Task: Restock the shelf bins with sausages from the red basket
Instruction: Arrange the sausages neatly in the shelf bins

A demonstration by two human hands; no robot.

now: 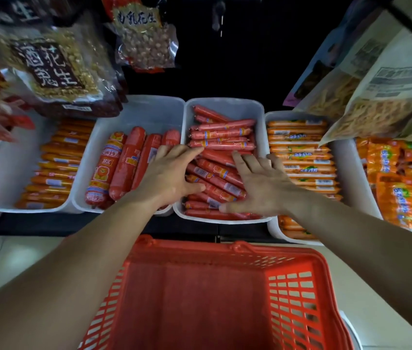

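A white shelf bin in the middle holds a pile of thin red sausages. My left hand lies flat on the pile's left side, fingers spread over the bin's left wall. My right hand rests flat on the pile's right side, fingers apart, thumb near the front rim. Neither hand grips anything. The red basket stands below on the floor, and I see no sausages inside it.
Left of the middle bin, a white bin holds thick red sausages; further left lie orange sausages. A bin of orange sausages sits on the right, with orange packs beyond. Snack bags hang overhead on both sides.
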